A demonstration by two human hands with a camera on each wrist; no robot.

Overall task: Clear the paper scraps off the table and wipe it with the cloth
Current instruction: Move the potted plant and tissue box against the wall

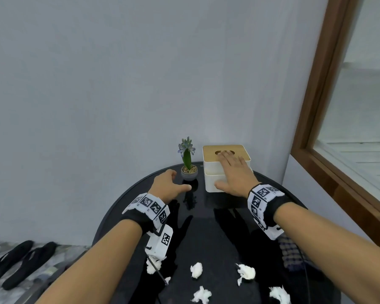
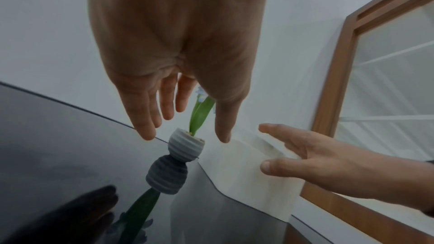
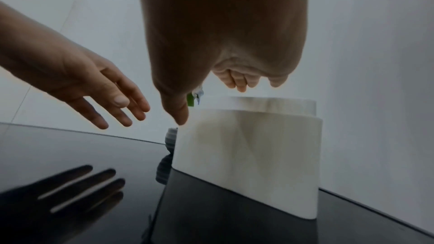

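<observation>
Several white crumpled paper scraps (image 1: 196, 270) lie near the front of the round black table (image 1: 206, 229). A checked cloth (image 1: 291, 253) rests at the table's right edge, partly hidden by my right forearm. My left hand (image 1: 176, 181) hovers open just in front of a small potted plant (image 1: 189, 173), fingers straight and touching nothing. My right hand (image 1: 228, 170) lies open over a white tissue box (image 1: 213, 184) with a wooden lid. Its fingers rest on the lid near the round slot, and its thumb is by the box's (image 3: 246, 155) front corner.
The pot (image 2: 185, 147) and tissue box stand at the back of the table, close to the grey wall. A brown window frame (image 1: 316, 106) runs along the right. Black sandals (image 1: 20, 260) lie on the floor to the left.
</observation>
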